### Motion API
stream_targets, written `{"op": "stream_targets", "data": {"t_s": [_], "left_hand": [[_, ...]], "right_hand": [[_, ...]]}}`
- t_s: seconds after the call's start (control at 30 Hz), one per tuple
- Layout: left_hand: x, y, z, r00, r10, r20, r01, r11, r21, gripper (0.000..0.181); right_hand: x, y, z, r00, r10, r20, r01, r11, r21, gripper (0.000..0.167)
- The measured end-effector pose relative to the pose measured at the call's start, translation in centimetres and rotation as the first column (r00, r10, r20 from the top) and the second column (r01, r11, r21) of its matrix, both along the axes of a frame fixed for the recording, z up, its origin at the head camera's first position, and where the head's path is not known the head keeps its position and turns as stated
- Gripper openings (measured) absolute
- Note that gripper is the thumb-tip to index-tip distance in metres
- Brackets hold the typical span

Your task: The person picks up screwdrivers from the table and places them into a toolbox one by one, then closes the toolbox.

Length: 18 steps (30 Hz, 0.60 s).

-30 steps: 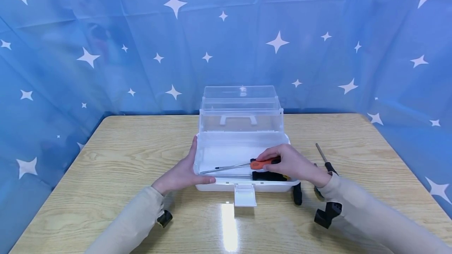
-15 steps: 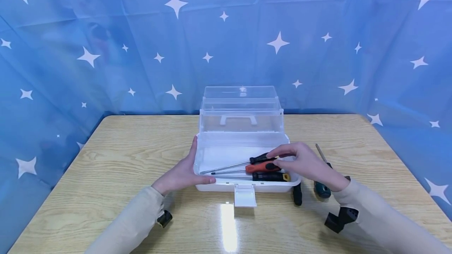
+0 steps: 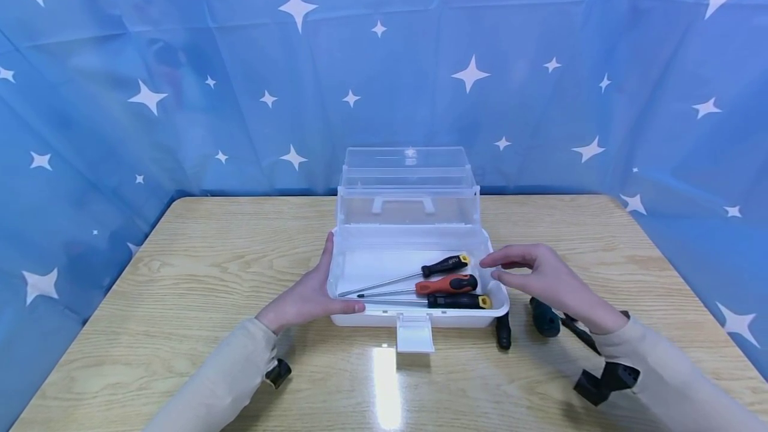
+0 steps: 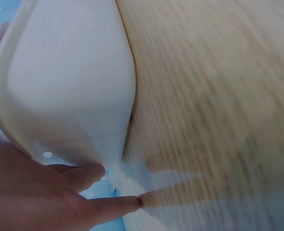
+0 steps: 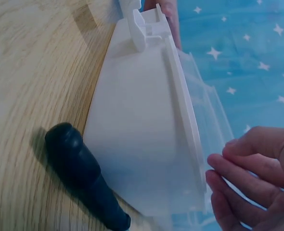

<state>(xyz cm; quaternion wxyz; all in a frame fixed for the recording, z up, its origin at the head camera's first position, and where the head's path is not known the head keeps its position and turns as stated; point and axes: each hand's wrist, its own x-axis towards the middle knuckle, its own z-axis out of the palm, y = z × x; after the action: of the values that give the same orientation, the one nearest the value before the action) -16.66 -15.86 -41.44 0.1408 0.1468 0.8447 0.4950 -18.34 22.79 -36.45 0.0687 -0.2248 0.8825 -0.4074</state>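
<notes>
A white plastic toolbox [image 3: 420, 320] stands mid-table, its clear lid [image 3: 411, 179] raised at the back. Inside lie a black-and-yellow screwdriver [image 3: 445, 265], an orange-and-black screwdriver [image 3: 445, 285] and, along the front wall, another black-and-yellow screwdriver [image 3: 459, 301]. My left hand [image 3: 306, 295] holds the box's left end, thumb across the front rim; in the left wrist view its fingers [image 4: 89, 178] touch the end wall. Just off the right rim is my right hand [image 3: 540, 279], fingers loosely bent and holding nothing. Close to the box's right end lies a dark handle [image 5: 77, 161].
A dark green handle [image 3: 545, 319] and another dark tool [image 3: 581, 335], partly hidden by the right forearm, lie right of the box on the wooden table [image 3: 228, 245]. The box's front latch [image 3: 415, 335] hangs down. Behind is a blue star-patterned curtain [image 3: 384, 72].
My right hand has let go of the orange-and-black screwdriver, which now lies in the box, and has moved right, off the rim. The left hand has stayed in place.
</notes>
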Motion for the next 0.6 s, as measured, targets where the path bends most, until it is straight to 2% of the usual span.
{"op": "stream_targets", "data": {"t_s": [0.3,0.43,0.6], "left_hand": [[0.1,0.0,0.1,1.000,0.006,0.009,-0.006,1.000,-0.003,0.132],[0.1,0.0,0.0,1.000,0.008,0.010,-0.008,1.000,-0.022,0.132],[0.1,0.0,0.1,1.000,0.011,0.011,-0.011,1.000,-0.025,0.132]], "right_hand": [[0.0,0.9,0.0,1.000,-0.011,-0.011,0.011,1.000,0.004,0.021],[0.0,1.3,0.0,0.999,-0.042,-0.021,0.042,0.999,0.022,0.019],[0.0,1.9,0.0,0.999,-0.051,-0.009,0.051,0.999,0.004,0.022]]}}
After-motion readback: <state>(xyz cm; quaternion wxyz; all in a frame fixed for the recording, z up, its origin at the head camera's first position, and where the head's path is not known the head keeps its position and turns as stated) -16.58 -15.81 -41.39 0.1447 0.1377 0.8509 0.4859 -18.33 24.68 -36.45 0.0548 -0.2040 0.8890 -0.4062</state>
